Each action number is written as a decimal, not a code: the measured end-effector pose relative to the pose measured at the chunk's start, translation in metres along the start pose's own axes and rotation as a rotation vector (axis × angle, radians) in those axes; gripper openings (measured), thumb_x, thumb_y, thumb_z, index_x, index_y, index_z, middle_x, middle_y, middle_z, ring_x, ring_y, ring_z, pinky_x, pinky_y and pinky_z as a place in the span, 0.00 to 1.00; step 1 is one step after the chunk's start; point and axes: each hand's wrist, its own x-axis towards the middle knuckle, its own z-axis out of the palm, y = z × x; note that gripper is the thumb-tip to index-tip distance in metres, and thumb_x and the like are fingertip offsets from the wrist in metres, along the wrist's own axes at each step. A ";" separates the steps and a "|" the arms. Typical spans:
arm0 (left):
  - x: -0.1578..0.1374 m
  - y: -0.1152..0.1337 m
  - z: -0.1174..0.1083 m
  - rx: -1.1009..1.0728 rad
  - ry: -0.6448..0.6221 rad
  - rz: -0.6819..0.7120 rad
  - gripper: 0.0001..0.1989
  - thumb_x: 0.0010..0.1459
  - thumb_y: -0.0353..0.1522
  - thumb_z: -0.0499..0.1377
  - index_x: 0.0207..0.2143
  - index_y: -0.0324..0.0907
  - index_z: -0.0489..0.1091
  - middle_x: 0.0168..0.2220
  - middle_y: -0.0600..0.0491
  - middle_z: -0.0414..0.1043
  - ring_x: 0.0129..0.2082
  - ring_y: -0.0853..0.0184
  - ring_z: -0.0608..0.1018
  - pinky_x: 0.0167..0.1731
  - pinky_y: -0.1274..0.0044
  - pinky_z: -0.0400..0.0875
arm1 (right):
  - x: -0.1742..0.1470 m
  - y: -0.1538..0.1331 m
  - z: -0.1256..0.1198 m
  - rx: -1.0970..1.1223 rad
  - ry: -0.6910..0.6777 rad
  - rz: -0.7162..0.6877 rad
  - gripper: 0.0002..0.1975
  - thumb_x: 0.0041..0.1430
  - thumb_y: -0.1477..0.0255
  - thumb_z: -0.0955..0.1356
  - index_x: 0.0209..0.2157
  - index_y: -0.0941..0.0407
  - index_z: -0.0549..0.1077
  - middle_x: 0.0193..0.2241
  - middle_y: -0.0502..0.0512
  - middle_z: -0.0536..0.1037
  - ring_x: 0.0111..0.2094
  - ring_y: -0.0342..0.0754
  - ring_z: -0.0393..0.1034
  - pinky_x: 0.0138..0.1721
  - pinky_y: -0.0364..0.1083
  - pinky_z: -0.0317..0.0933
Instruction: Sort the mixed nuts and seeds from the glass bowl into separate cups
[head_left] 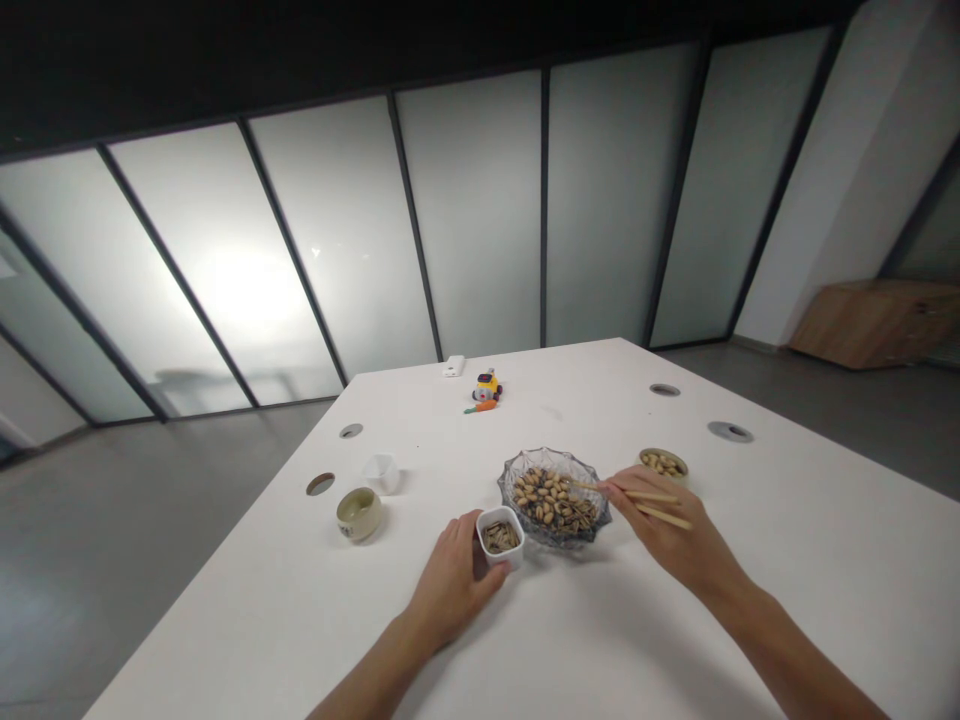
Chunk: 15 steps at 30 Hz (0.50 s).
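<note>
My left hand (pixel 457 575) is closed around a small white square cup (pixel 501 560), which stands beside the glass bowl and has sunflower seeds (pixel 500 537) in it. In my right hand (pixel 667 525) is a pair of wooden chopsticks (pixel 651 496), their tips over the bowl. The faceted glass bowl (pixel 513 515) contains pistachios (pixel 544 487) and more sunflower seeds. Whether the chopstick tips grip a nut is too small to tell. Just beyond my right hand sits a round bowl (pixel 682 472) of pistachios, partly hidden by the hand.
On the left are a greenish ceramic cup (pixel 358 522) and a white faceted cup (pixel 382 474). Toward the far edge of the white table (pixel 300 610) lie a yellow toy vehicle (pixel 487 387), an orange carrot-like object (pixel 484 407) and a white box (pixel 454 366). Round cable holes (pixel 320 485) pierce the tabletop.
</note>
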 end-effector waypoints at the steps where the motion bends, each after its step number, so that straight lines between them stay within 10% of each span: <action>1: 0.000 0.000 0.000 0.000 -0.002 -0.001 0.27 0.58 0.35 0.67 0.60 0.43 0.69 0.55 0.43 0.76 0.55 0.51 0.75 0.58 0.63 0.69 | 0.001 -0.001 -0.001 -0.007 0.033 -0.010 0.18 0.73 0.56 0.68 0.34 0.51 0.81 0.34 0.56 0.85 0.36 0.53 0.81 0.40 0.50 0.75; 6: 0.000 -0.001 0.001 0.000 0.002 0.001 0.27 0.58 0.35 0.66 0.60 0.43 0.69 0.56 0.43 0.76 0.56 0.50 0.76 0.59 0.62 0.69 | 0.003 -0.010 -0.003 -0.034 0.215 0.032 0.22 0.72 0.51 0.66 0.33 0.50 0.81 0.33 0.55 0.86 0.36 0.54 0.81 0.40 0.52 0.75; 15: 0.000 -0.004 0.002 0.002 0.007 0.001 0.27 0.58 0.33 0.67 0.60 0.43 0.69 0.56 0.44 0.76 0.56 0.51 0.75 0.60 0.62 0.68 | 0.003 -0.019 -0.001 0.031 0.138 0.044 0.25 0.72 0.48 0.65 0.29 0.51 0.80 0.29 0.55 0.83 0.31 0.52 0.78 0.34 0.49 0.72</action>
